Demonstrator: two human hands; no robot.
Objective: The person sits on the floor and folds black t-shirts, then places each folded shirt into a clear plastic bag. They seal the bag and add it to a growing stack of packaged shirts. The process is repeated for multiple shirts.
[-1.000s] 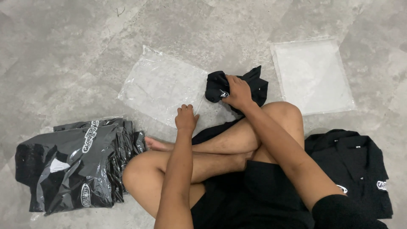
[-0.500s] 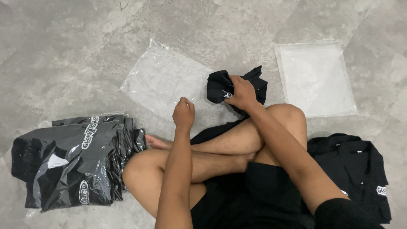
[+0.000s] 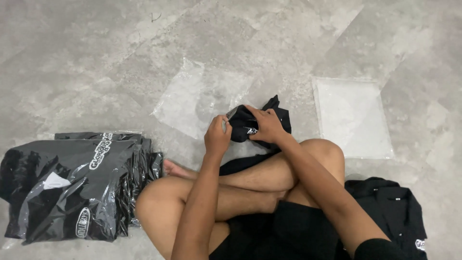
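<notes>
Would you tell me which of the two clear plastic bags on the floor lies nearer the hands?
The left clear bag, beside the left hand; the right clear bag lies apart.

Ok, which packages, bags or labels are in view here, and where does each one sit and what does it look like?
Stack of bagged black garments: floor, far left; glossy clear wrap, white logo prints, small white tag.
Empty clear plastic bag: floor ahead of left hand; flat, crinkled, transparent.
Second flat clear plastic bag: floor, right; squarish, tidy.
Small white logo patch: on the black folded garment under right hand.
</notes>
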